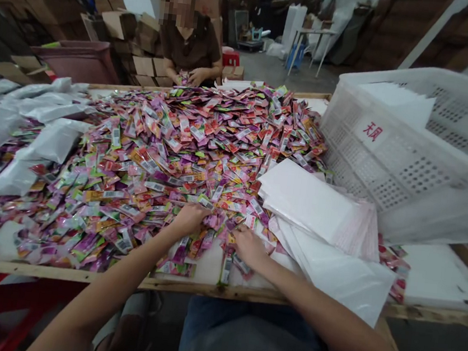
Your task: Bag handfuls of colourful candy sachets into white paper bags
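Note:
Small, colourful, sachet-like packets (168, 162) lie heaped over the table, mostly pink, purple, orange and green, some with barcodes. At the near edge of the heap, my left hand (190, 219) has its fingers curled round some pink-purple packets (214, 221). Just to the right, my right hand (250, 247) is closed with its fingertips on packets too; how many it grips is hidden. Beside my right forearm lies a fanned stack of white bags (315, 204), with further white bags (345, 272) under it reaching over the table edge.
A white perforated crate (405, 155) stands tilted on the right, with white bags inside. Filled white bags (52, 138) lie at the left. Across the table (446, 273), a co-worker (192, 47) handles packets. Cardboard boxes (120, 24) and a maroon bin (78, 60) stand behind.

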Action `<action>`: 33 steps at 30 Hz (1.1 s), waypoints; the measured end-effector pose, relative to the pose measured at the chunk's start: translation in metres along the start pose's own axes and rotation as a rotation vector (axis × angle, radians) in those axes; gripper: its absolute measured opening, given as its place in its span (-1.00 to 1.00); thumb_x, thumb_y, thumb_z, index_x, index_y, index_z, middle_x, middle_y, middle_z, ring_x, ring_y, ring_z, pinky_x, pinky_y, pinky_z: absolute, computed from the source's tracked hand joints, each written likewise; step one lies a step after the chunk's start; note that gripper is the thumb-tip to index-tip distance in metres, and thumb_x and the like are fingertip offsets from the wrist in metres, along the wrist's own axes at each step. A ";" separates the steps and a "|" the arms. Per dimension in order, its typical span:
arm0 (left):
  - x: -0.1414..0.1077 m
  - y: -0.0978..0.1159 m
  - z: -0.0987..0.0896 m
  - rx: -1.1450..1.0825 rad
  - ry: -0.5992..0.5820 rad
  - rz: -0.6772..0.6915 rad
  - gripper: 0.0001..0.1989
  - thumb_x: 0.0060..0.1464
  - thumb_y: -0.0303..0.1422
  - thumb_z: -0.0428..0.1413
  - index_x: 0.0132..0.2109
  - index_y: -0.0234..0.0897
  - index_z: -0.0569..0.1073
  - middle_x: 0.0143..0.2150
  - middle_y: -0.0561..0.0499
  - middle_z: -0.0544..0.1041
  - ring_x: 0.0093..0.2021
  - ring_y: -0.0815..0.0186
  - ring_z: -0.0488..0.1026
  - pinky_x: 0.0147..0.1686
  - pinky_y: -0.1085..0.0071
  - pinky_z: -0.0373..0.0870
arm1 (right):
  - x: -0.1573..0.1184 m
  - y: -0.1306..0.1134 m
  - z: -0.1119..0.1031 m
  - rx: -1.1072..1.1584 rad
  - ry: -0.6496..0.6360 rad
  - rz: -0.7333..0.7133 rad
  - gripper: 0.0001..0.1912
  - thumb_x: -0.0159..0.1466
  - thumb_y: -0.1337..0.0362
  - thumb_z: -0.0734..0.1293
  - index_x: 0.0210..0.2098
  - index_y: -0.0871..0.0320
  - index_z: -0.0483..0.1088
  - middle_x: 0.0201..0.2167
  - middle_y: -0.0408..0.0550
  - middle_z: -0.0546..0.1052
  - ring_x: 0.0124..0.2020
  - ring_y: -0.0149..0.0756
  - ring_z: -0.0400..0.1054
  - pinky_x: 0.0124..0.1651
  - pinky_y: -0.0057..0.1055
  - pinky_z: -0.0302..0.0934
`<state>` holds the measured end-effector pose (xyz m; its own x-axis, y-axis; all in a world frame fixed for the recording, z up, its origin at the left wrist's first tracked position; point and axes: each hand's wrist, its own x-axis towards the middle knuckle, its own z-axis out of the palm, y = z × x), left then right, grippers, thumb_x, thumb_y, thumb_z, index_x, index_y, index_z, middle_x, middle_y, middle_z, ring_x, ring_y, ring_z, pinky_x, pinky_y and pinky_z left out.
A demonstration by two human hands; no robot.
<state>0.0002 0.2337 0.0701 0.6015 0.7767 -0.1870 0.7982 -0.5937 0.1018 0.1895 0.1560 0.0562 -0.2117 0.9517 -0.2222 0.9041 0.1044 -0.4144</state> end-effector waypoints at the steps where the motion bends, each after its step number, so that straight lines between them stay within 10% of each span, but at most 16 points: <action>1: -0.005 -0.004 0.002 -0.032 0.028 0.018 -0.71 -0.14 -0.46 0.10 -0.18 -0.21 0.46 -0.28 -0.07 0.52 -0.19 0.16 0.43 -0.16 0.32 0.28 | -0.001 0.004 0.000 0.088 0.035 -0.006 -0.96 0.09 0.36 0.29 -0.42 0.20 0.36 -0.21 0.09 0.45 -0.19 -0.14 0.36 -0.20 -0.33 0.23; 6: -0.015 -0.027 -0.002 -0.362 0.355 -0.025 -0.85 -0.11 -0.42 0.07 -0.30 -0.31 0.40 -0.23 -0.08 0.44 -0.17 0.23 0.36 -0.16 0.36 0.28 | -0.003 0.019 -0.021 0.932 0.041 0.343 -0.66 -0.06 0.15 0.41 -0.36 0.14 0.26 -0.54 -0.19 0.42 -0.52 -0.29 0.34 -0.51 -0.39 0.26; 9: -0.010 -0.032 -0.014 -0.455 0.375 -0.095 -0.81 0.02 -0.30 -0.04 -0.26 -0.32 0.33 -0.35 -0.01 0.40 -0.31 0.32 0.34 -0.30 0.43 0.28 | -0.001 0.021 -0.044 1.136 0.045 0.321 -0.49 -0.20 0.13 0.48 -0.31 0.13 0.24 -0.58 -0.26 0.39 -0.62 -0.40 0.26 -0.61 -0.47 0.20; 16: -0.003 -0.035 -0.042 -0.355 0.276 -0.103 -0.76 -0.08 -0.23 0.07 -0.28 -0.28 0.40 -0.46 0.09 0.43 -0.45 0.37 0.34 -0.44 0.52 0.17 | -0.024 0.053 -0.082 0.616 0.364 0.088 -0.73 0.05 0.11 0.30 -0.34 0.16 0.30 -0.57 -0.18 0.41 -0.58 -0.37 0.28 -0.52 -0.45 0.18; 23: 0.009 -0.012 -0.009 0.042 0.020 0.040 -0.67 -0.16 -0.34 0.14 -0.15 -0.17 0.45 -0.34 -0.03 0.53 -0.30 0.19 0.44 -0.32 0.39 0.23 | -0.045 0.039 -0.018 0.131 0.194 0.258 -0.76 0.05 0.34 0.31 -0.25 0.23 0.35 -0.27 0.06 0.50 -0.22 -0.16 0.38 -0.20 -0.37 0.21; 29: -0.008 -0.010 0.005 -0.021 0.154 0.094 -0.78 -0.14 -0.43 0.12 -0.24 -0.25 0.45 -0.29 -0.11 0.50 -0.18 0.13 0.38 -0.17 0.26 0.22 | -0.050 0.044 -0.025 -0.045 0.028 0.271 -0.60 0.09 0.46 0.22 -0.06 0.23 0.28 -0.20 0.11 0.48 -0.18 -0.14 0.37 -0.21 -0.36 0.18; 33: -0.013 -0.026 -0.014 -0.652 0.438 -0.091 -0.86 -0.14 -0.29 0.13 -0.40 -0.27 0.41 -0.34 -0.03 0.44 -0.29 0.24 0.37 -0.22 0.29 0.29 | -0.066 0.056 -0.057 -0.167 -0.013 0.171 -0.72 0.01 0.51 0.21 -0.28 0.24 0.39 -0.26 0.12 0.47 -0.18 -0.10 0.34 -0.16 -0.31 0.16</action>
<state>-0.0282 0.2423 0.0836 0.3823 0.9091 0.1655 0.6214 -0.3855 0.6820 0.2752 0.1154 0.0981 -0.0536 0.9560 -0.2883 0.9758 -0.0112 -0.2183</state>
